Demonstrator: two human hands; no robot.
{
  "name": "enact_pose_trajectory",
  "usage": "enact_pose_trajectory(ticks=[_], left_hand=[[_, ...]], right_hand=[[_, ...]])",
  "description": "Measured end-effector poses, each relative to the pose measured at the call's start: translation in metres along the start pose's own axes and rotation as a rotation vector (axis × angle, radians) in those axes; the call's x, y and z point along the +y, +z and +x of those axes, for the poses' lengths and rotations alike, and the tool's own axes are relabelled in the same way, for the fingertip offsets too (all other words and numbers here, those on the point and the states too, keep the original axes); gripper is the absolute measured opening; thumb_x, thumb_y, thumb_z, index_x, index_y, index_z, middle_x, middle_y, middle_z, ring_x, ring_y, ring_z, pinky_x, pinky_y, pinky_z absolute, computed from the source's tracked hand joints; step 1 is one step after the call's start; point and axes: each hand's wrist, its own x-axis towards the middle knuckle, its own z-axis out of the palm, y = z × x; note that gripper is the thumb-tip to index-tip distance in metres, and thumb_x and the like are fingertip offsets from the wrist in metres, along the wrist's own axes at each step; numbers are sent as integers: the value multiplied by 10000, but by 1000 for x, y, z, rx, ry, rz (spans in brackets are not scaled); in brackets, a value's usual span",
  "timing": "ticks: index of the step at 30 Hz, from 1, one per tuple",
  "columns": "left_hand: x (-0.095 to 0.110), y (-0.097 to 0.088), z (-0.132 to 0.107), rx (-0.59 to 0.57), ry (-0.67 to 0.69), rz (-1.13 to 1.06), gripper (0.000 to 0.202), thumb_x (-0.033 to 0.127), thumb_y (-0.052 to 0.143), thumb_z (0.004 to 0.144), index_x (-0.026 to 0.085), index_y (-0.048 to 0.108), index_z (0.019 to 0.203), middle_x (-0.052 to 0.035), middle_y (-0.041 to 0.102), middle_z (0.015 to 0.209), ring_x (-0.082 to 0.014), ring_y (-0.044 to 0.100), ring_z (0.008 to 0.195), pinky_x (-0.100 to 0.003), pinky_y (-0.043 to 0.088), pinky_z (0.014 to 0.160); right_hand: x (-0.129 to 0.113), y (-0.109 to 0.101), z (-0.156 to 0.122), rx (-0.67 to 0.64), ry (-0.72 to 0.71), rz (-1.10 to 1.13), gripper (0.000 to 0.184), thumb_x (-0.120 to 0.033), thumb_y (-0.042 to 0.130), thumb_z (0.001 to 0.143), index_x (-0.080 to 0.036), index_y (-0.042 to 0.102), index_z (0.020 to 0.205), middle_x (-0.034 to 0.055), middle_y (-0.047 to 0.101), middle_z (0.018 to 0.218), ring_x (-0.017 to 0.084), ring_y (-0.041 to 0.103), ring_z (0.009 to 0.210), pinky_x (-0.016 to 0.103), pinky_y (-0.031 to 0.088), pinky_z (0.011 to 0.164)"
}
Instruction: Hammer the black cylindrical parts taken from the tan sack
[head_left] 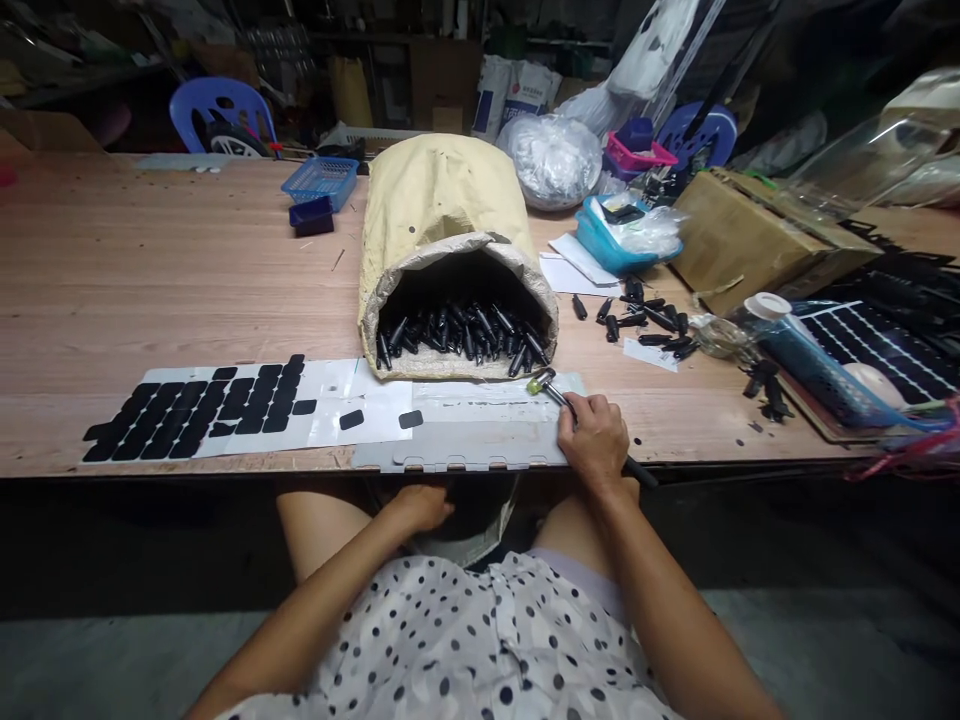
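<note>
My right hand (596,435) is closed around the black handle of a small hammer (556,393) at the table's front edge. The hammer's metal head with a yellow-green face lies over a grey board (480,440). Below the table edge, over my lap, my left hand (426,507) has its fingers curled; whatever they may hold is hidden in shadow. In front of me a cream sack (450,190) lies with its mouth towards me, showing many small black tapered parts (469,335) inside. To the left is a white sheet (326,400) with rows of black rounded stickers (169,415).
Loose black parts (660,318) lie right of the sack, near a turquoise basket (626,235) and a cardboard box (750,235). A blue basket (321,182) and a dark blue tray (311,216) stand back left. A blue bottle-like container (825,350) lies far right.
</note>
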Motion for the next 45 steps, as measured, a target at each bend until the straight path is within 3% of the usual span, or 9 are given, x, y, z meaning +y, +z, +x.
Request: enact_pose_trajectory(ticks=[3,5,10,13,17,22,28,33,45], left_hand=[[6,-39,-28,-507,359,-41,363,362,783,712,275,773,1064,-20,797,943,-221,733,891,-274,556,816],[8,-77,-29,-573,505,-153,324,415,668,829,265,753,1104,-16,782,936,-189,714,813,-262,541,749],[15,-149,25,587,51,-93,251,334,538,906,179,723,973,-77,737,901,-228,674,885,-335,535,804],[19,-160,58,828,-217,14,196,284,592,872,168,706,982,-129,723,999,-288,677,990,-387,537,858],[19,-161,70,772,-316,81,199,235,637,845,158,694,1019,-170,677,1158,-338,670,1063,-433,542,876],[15,-149,43,849,-177,32,180,245,638,867,179,696,1024,-123,667,1165,-293,668,1029,-391,540,853],[37,-90,27,575,266,-165,119,222,719,803,223,710,922,-2,709,953,-174,647,847,-288,508,774],[49,-57,44,525,296,-136,108,262,733,802,242,715,907,-6,690,961,-194,643,915,-297,482,782],[44,-52,50,534,339,-133,160,295,709,824,246,743,973,-13,677,953,-192,635,906,-292,477,787]], right_hand=[[0,0,0,-2,-2,12,245,-204,513,887,-215,709,1035,72,553,871,218,429,832,318,293,689],[0,0,0,0,0,18,244,-208,511,886,-214,707,1031,75,551,870,222,429,833,321,291,690],[-2,1,1,-11,23,45,230,-222,525,879,-213,701,1026,75,546,874,224,423,834,319,287,689],[-3,1,2,-22,19,50,231,-222,524,881,-212,701,1029,75,551,881,221,426,834,318,291,693],[-4,1,3,-6,16,26,236,-219,513,885,-215,708,1018,72,564,872,219,435,827,319,300,700],[-5,0,2,-4,19,16,231,-224,515,883,-216,707,1012,72,569,878,219,437,829,318,304,705],[-6,0,3,-37,46,37,249,-214,507,890,-212,708,1037,85,567,900,232,436,854,326,306,707],[-6,0,3,-53,57,65,247,-226,506,905,-216,706,1050,83,560,909,229,438,853,324,311,709],[-18,-15,-9,-60,29,342,297,-238,417,972,-213,682,1105,78,619,937,214,582,895,322,466,795]])
